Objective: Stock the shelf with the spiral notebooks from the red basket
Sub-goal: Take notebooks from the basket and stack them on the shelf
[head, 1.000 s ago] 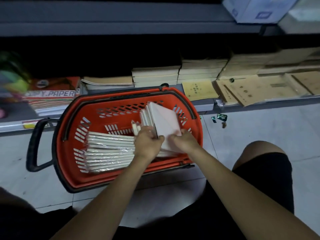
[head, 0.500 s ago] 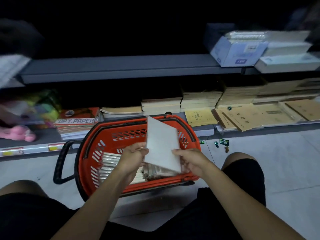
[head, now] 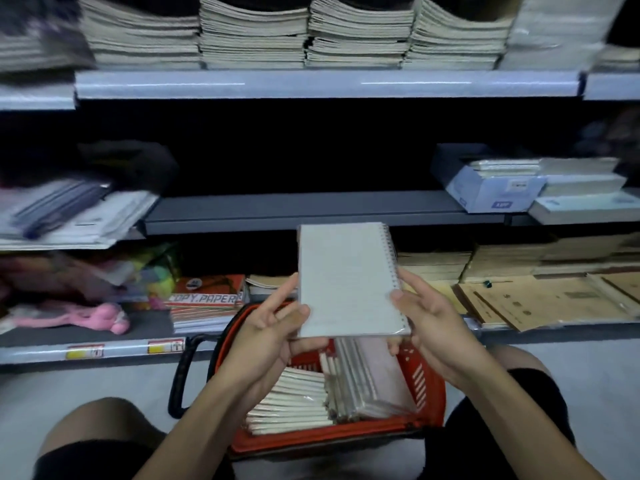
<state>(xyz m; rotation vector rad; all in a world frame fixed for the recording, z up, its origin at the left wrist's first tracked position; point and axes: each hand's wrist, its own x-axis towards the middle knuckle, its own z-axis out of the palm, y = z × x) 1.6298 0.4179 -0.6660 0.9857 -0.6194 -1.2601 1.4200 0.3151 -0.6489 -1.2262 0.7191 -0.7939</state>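
Lifted clear of the red basket [head: 420, 379] now: spiral notebook [head: 346, 282] held upright at frame centre, pinched between left hand [head: 266, 336] and right hand [head: 427, 315]. Faces the bare grey shelf [head: 311, 211] above; placement next, more notebooks waiting below.

We read "COPY PAPER" on the red ream pack [head: 206, 299] at the 9 o'clock side of the frame centre. Print on the blue-white box [head: 495, 192], at 2 o'clock, and the shelf-edge price tags [head: 165, 346], at 8 o'clock, is illegible.

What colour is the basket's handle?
Black, on the red basket's left; the handle shows best in the head view.
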